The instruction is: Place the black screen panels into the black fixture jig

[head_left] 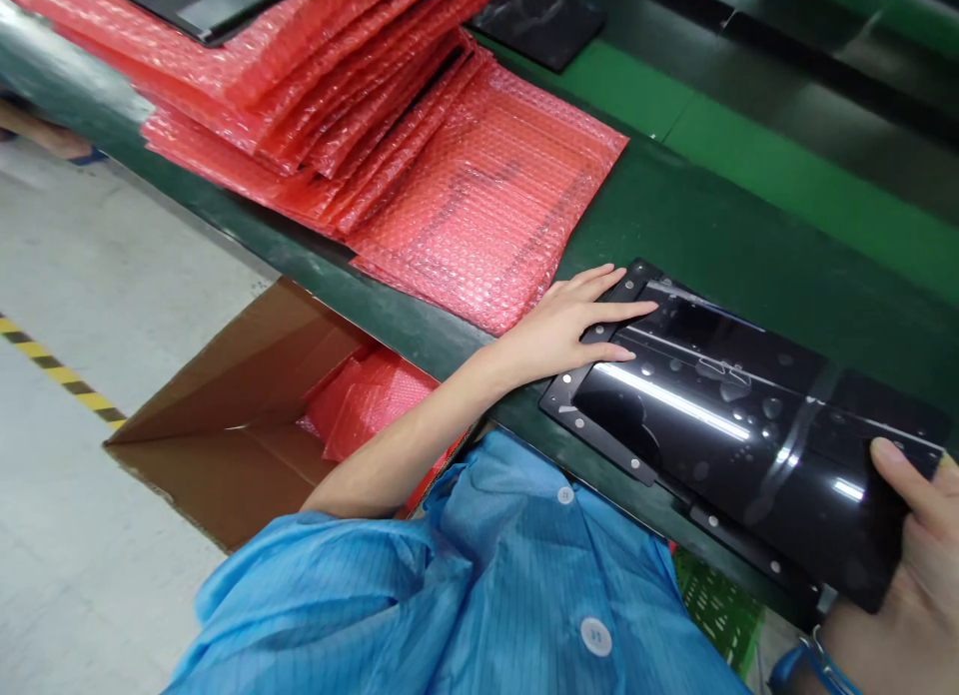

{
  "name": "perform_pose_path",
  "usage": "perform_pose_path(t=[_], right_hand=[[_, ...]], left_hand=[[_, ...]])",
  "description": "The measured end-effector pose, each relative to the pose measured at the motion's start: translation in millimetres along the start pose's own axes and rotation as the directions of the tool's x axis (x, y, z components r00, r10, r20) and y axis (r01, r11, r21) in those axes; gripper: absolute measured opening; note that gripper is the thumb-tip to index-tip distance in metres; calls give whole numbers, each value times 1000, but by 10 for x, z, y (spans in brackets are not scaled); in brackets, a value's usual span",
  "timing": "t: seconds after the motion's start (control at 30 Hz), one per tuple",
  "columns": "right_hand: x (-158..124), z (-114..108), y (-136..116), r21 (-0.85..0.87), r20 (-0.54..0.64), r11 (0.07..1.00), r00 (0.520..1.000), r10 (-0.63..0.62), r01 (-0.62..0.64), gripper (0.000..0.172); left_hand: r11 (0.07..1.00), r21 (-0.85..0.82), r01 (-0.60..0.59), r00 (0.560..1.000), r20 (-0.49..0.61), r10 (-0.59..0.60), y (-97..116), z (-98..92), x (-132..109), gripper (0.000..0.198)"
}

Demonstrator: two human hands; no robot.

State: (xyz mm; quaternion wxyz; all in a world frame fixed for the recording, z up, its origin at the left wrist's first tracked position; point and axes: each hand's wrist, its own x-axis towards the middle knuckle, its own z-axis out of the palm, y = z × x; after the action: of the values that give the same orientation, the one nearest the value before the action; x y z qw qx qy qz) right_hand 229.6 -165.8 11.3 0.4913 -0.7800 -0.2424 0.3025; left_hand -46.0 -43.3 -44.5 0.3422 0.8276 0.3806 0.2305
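**Both hands on the glossy black panel at the bench edge**

Nearest the camera, the blue smock (479, 585) fills the bottom of the view. Just beyond it, the black panel (741, 425) lies on the green bench (674, 216), its near long side overhanging the bench lip. The right hand (910, 555) is clamped on the panel's right end, thumb over the top face; what the fingers do underneath is hidden, so the grip is probably a pinch. The left hand (573, 326) lies flat, fingers spread, on the panel's left end.

The step in hand looks like steadying and squaring the panel. A next move would call for an even lift at both ends, keeping fingertips off the shiny face.

Left of the left hand, a spread of red bubble-wrap bags (479, 196) lies close; between them is bare bench. Below the bench edge, an open cardboard box (240, 415) holds more red wrap. Farther back lies another dark panel (535, 16), well apart.
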Motion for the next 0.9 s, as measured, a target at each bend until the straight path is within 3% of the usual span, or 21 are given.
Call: perform_pose_path(t=[0.23,0.53,0.9], right_hand=[[-46,30,-94,-20,58,1000,998,-20,21,28],[2,63,-114,-4,-6,992,992,123,-123,29],[-76,113,-176,-47,-9,993,994,111,-112,32]], left_hand=[[1000,-11,-13,1000,17,13,-7,-9,5,50],[1000,27,-1,999,38,0,7,-6,-4,45],[997,69,-17,999,38,14,20,16,1,51]])
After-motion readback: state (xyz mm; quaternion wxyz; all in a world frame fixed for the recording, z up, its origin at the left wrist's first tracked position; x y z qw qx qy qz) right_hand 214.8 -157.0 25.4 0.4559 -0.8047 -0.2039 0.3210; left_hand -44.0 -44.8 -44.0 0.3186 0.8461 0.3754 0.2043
